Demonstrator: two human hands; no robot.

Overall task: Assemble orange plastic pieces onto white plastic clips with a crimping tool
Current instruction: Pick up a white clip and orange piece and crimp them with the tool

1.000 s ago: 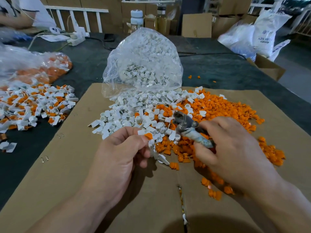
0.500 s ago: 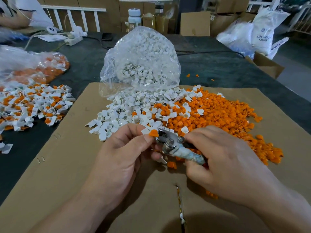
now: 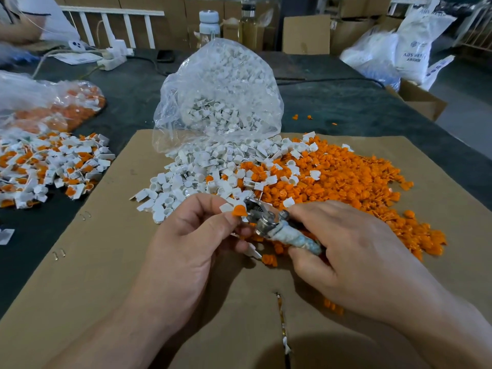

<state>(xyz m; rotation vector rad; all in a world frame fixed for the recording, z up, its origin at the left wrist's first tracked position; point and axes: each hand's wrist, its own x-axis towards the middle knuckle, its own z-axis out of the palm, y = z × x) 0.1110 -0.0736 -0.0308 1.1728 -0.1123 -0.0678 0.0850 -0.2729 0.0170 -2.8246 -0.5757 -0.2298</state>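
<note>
Left hand [image 3: 186, 246] pinching, right hand [image 3: 351, 251] gripping, both hands close together

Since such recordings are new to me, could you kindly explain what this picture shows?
There is no machine: one camera worn on a person's head looks down at their bare hands. The left hand pinches a white clip with an orange piece against it; the right hand grips a crimping tool, its head beside that piece. On the cardboard sheet lie a pile of white clips, spilling from a clear bag, and a pile of orange pieces. A heap of mixed white-and-orange parts lies left on the table.
</note>
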